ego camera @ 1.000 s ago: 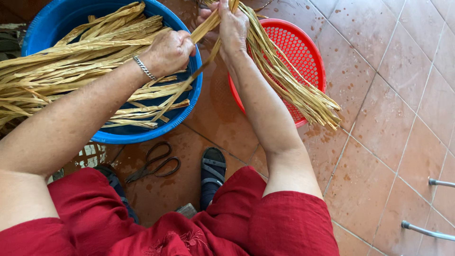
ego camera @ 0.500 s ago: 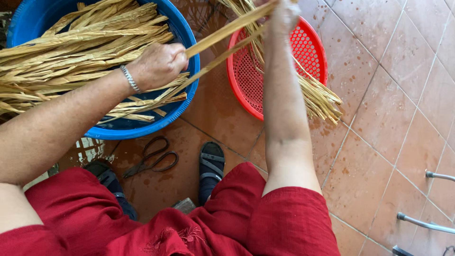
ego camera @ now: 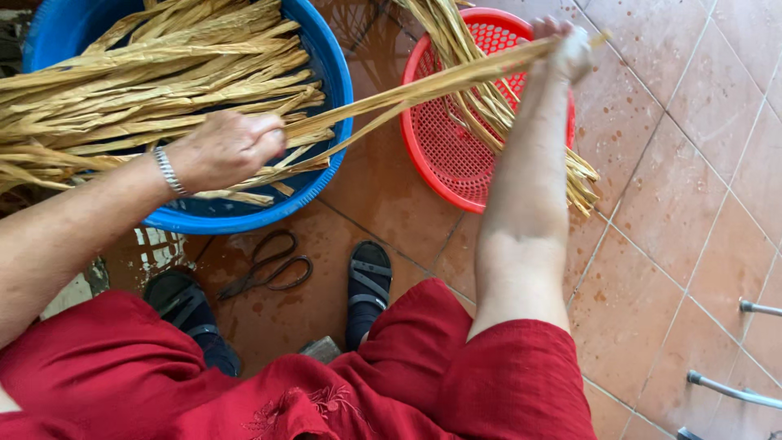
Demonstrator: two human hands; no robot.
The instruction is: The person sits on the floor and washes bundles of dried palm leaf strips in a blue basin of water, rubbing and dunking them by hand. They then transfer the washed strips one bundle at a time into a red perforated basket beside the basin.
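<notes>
A long, flat, tan strip of dried plant fibre [ego camera: 423, 90] is held stretched across the upper middle of the frame, between a round blue plastic basin [ego camera: 326, 57] at upper left and a red perforated plastic basket [ego camera: 444, 147] at upper centre. The left hand [ego camera: 224, 151], a silver bracelet [ego camera: 169, 169] on its wrist, is clenched over the strip's near end at the basin's rim; the right hand [ego camera: 566, 49] is closed around the far end at upper right. The basin is heaped with stiff, ribbon-like fibre strips [ego camera: 138, 90], and a loose bundle of strips [ego camera: 497, 114] is draped over the basket, trailing onto the wet, glossy terracotta floor tiles [ego camera: 676, 204]. The strip could, by the look of it, split unevenly or snap if pulled hard, being dry and thin; the slick tiles could let the black sandals [ego camera: 366, 285] slip. Dark metal scissors [ego camera: 269, 265] are seen at lower left, blades lying near the feet.
</notes>
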